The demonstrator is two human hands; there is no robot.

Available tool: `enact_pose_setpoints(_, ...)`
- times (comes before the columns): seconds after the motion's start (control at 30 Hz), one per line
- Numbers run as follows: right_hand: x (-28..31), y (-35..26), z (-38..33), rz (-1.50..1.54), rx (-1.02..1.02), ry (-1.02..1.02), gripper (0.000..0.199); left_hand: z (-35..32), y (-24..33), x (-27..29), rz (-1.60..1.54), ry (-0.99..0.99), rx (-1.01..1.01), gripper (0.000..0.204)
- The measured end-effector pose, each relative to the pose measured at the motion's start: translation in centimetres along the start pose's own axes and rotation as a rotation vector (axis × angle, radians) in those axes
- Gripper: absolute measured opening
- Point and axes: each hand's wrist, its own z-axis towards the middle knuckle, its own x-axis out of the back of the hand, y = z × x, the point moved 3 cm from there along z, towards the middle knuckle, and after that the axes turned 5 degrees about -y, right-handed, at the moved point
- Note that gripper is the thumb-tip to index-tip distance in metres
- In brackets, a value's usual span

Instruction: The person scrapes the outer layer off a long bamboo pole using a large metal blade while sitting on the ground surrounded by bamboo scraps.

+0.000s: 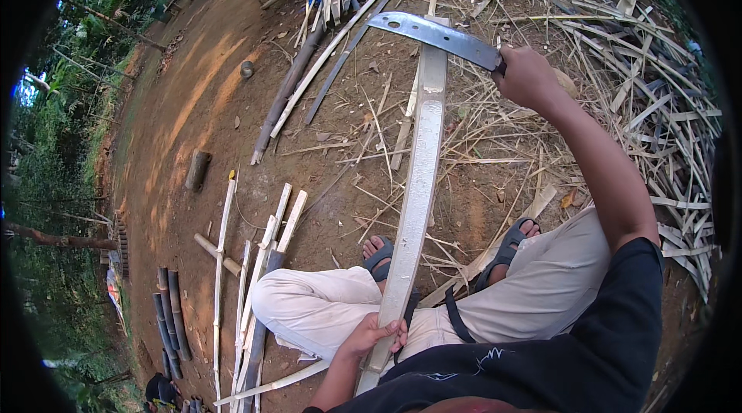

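Note:
A long pale split bamboo slat [421, 173] runs from my lap up the middle of the view, its inner face up. My left hand [377, 336] is closed round its near end, close to my body. At arm's length, my right hand [529, 77] grips the dark handle of a machete [440, 34]. The broad steel blade has several holes and points left, lying across the slat near its far end. Whether the edge touches the slat or has entered it, I cannot tell.
Bamboo strips [267, 258] lie beside my left knee, with dark bamboo lengths [171, 312] farther left. A dark pole [290, 88] stretches toward the far pile. Shavings and split scraps [649, 81] heap up on the right. My sandalled feet [506, 251] rest on bare earth.

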Motion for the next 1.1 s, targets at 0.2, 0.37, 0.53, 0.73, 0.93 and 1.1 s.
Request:
enact_pose_setpoints(0.2, -3.8, -8.4, -7.4, -0.145, 0.553, -0.285, 0.017, -0.2, 0.4, -0.5, -0.057, 0.053, 0.011, 0.03)
enact_pose_setpoints(0.37, -0.9, -2.9, -3.6, -0.123, 0.189, -0.164, 0.015, 0.3, 0.1, 0.2, -0.058, 0.022, 0.015, 0.028)
enact_pose_setpoints(0.53, -2.1, -6.1, -7.0, -0.11, 0.382, -0.256, 0.018, 0.9, 1.1, -0.3, -0.044, -0.017, -0.041, 0.029)
enact_pose_setpoints(0.73, -1.1, -1.3, -3.0, -0.136, 0.102, -0.122, 0.019, 0.9, 0.4, 0.3, -0.08, -0.029, 0.003, 0.029)
enact_pose_setpoints(0.93, -2.1, -6.4, -5.7, -0.238, 0.421, -0.191, 0.018, -0.2, 0.6, 0.2, -0.098, -0.047, -0.029, 0.029)
enact_pose_setpoints(1.1, 1.3, -1.0, -0.8, -0.137, -0.015, -0.049, 0.022, 0.3, -0.4, 0.0, -0.104, -0.076, -0.009, 0.029)
